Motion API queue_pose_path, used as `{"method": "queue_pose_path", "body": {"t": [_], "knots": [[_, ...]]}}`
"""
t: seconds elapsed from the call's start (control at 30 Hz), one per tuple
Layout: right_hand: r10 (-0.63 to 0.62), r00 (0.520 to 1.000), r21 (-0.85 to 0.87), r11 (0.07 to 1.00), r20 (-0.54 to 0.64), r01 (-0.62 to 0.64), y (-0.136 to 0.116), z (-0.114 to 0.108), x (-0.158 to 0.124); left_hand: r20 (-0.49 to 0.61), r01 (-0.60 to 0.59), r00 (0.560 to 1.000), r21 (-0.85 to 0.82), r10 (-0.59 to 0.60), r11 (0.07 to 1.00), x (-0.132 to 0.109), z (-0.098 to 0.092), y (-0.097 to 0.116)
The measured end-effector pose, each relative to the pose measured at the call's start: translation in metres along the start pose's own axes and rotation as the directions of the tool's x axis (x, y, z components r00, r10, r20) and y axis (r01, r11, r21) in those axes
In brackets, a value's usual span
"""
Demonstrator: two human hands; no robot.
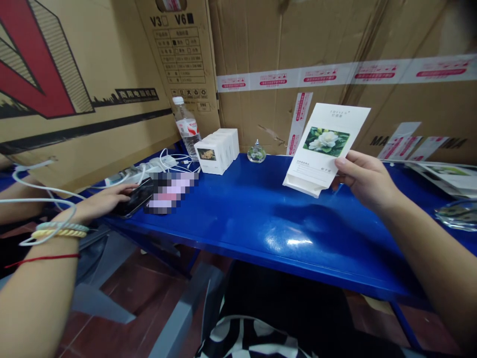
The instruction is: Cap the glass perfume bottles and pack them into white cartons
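Note:
My right hand (367,179) pinches the edge of a flat, unfolded white paper box (307,144) printed with a white flower. It is held tilted above the blue table, its lower flaps partly open. On the left, my left hand (108,200) rests with its fingers stretched over a black phone (136,199). Beside that phone lies a second, blurred-out phone-like object (173,191). Folded white boxes (214,158) with a flower picture stand in a row towards the back. A small glass bottle (257,152) stands to their right.
A water bottle (187,128) and a power strip (149,168) with white cables are at the back left. More flat boxes (445,174) and a glass dish (458,215) lie at the right. Cardboard walls (268,40) enclose the blue table (238,219). Another person's arm (18,199) shows far left.

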State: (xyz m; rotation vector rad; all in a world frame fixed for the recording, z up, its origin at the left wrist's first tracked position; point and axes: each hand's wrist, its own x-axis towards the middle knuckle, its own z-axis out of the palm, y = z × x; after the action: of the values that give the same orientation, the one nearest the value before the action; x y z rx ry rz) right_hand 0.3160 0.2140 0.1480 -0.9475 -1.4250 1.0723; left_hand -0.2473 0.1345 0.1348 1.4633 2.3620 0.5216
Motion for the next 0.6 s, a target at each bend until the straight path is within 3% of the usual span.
{"method": "queue_pose_path", "body": {"t": [0.27,0.47,0.6], "knots": [[-0.021,1.0,-0.015,1.0,0.012,0.021,0.001,-0.002,0.0,0.017,-0.032,0.999,0.042,0.032,0.999,0.008,0.003,-0.004],[-0.028,0.999,-0.031,0.999,0.017,0.029,0.0,-0.001,0.0,0.011,-0.171,0.985,0.191,0.172,0.967,0.016,0.005,-0.008],[-0.043,0.999,-0.027,0.999,0.013,0.043,0.001,-0.002,-0.001,-0.07,-0.146,0.985,0.134,0.157,0.98,0.015,0.004,-0.01]]}}
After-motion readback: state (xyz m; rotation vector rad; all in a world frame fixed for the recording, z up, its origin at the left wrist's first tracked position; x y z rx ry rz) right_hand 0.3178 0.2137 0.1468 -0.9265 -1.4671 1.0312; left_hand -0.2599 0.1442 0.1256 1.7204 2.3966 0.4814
